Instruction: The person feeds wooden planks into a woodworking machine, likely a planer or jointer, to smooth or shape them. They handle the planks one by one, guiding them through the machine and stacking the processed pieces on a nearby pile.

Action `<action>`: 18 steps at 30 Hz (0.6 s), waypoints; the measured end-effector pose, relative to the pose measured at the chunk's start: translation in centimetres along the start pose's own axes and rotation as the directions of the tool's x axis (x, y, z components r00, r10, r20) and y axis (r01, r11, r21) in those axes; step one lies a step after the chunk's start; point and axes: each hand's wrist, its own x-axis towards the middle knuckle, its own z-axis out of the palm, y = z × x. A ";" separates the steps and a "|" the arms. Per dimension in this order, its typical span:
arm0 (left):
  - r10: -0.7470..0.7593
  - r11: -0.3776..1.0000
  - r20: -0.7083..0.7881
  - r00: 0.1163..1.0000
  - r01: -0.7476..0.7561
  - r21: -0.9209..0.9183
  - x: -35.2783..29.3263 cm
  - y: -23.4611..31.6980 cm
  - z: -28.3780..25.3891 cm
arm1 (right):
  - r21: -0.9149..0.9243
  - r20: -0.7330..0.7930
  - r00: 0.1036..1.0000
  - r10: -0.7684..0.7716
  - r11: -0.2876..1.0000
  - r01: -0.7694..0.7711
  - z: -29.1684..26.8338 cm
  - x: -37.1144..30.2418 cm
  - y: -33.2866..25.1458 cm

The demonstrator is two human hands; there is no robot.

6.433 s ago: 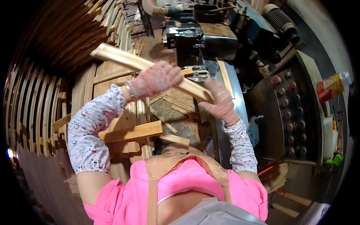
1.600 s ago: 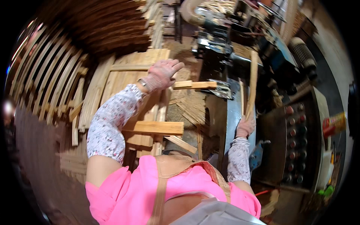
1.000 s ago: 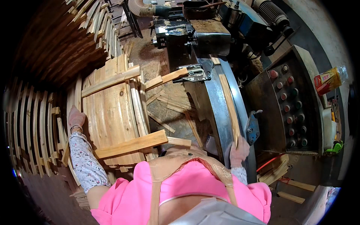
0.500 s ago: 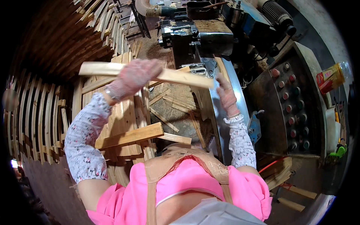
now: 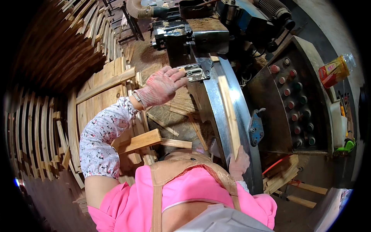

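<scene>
The wooden strip (image 5: 229,112) lies lengthwise on the metal bed (image 5: 242,112) of a machine, running roughly from 12 to 6 o'clock, apparently so the flat surface bears its whole length. At its 6 o'clock end, the right hand (image 5: 239,165), gloved, has its fingers folded about the wood; gripping that end seems to keep the strip in line with the bed. Ahead, at 12 o'clock, a second wood piece (image 5: 214,58) lies on the bed, apart from the strip.

From the strip's middle, the metal guide (image 5: 197,72) sits toward 11 o'clock, seemingly placed to bound the bed's edge. Near it, toward 10 o'clock, the left hand (image 5: 161,87) holds nothing visible, its fingers extended and slightly apart; whether the fingertips touch anything cannot be told. The stacked boards (image 5: 94,98) lie at 9 o'clock, presumably for easy reach, and the control panel (image 5: 284,106) stands at 3 o'clock.
</scene>
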 end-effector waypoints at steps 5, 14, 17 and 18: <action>-0.195 0.976 0.084 0.977 0.202 -0.083 -3.9 -1.5 -2.0 | 0.024 -0.361 0.931 -0.056 0.997 0.069 6.0 14.1 -4.5; -0.822 0.525 0.160 0.546 0.836 -0.156 -18.3 -12.8 -1.2 | 0.142 -0.290 0.941 -0.174 0.965 0.222 4.3 27.2 -15.3; -0.974 0.228 0.043 0.224 0.967 0.117 -29.6 -15.0 0.1 | 0.238 -0.227 0.962 -0.152 0.949 0.206 3.2 20.7 -12.2; -0.986 0.133 0.120 0.116 0.981 0.143 -33.7 -15.5 0.0 | 0.307 -0.250 0.941 -0.229 0.903 0.301 2.7 17.7 -10.1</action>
